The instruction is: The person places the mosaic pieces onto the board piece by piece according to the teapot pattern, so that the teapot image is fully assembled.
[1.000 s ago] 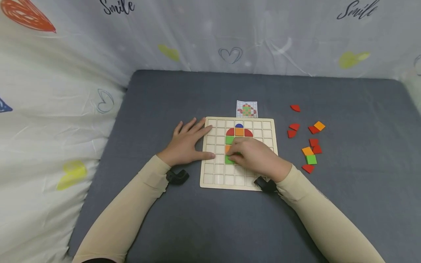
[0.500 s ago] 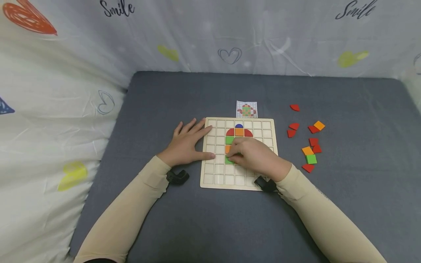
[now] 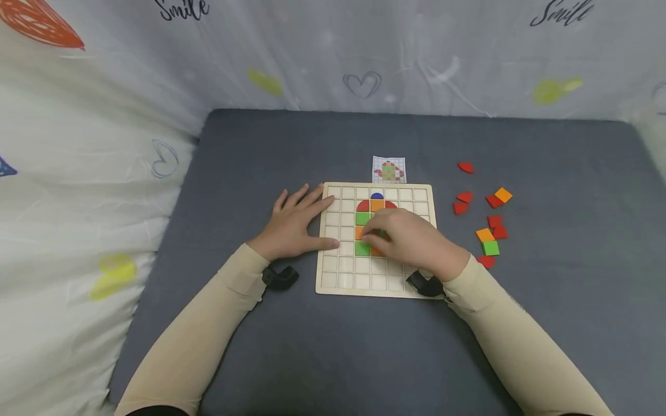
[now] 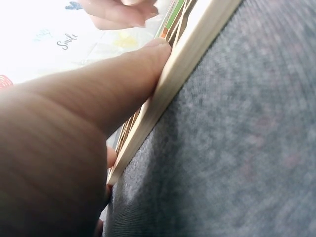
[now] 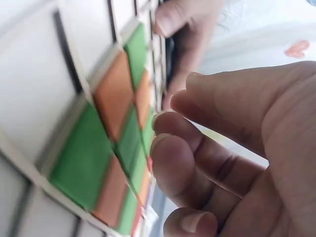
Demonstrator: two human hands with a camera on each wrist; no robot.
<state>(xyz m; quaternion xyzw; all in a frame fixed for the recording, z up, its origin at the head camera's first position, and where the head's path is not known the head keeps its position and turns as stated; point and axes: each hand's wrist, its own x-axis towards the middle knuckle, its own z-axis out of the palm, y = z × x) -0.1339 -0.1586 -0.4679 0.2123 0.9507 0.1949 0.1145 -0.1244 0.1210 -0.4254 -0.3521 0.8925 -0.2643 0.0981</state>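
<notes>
A wooden grid board (image 3: 338,282) lies in front of me. My left hand (image 3: 292,231) rests at its left edge, fingers spread; in the left wrist view the thumb (image 4: 123,69) lies on the rim. Over the middle of the board is my right hand (image 3: 411,238), fingers loosely bent. The right wrist view shows nothing between its thumb (image 5: 222,91) and fingers, which are close to the set tiles. Green squares (image 3: 362,248) and orange squares (image 3: 377,205) alternate in the grid, below a blue half-round tile (image 3: 377,196) and red rounded tiles (image 3: 362,206). The right hand hides some tiles.
A small printed pattern card (image 3: 388,170) lies at the board's far edge. To the right are several loose red pieces (image 3: 465,167), orange squares (image 3: 503,195) and a green square (image 3: 491,248). A printed cloth (image 3: 312,52) hangs behind the grey table (image 3: 270,346).
My right hand has lifted off the tiles and shifted slightly right and away from me, uncovering an orange square beside the lower green one. The left hand keeps its place on the board.
</notes>
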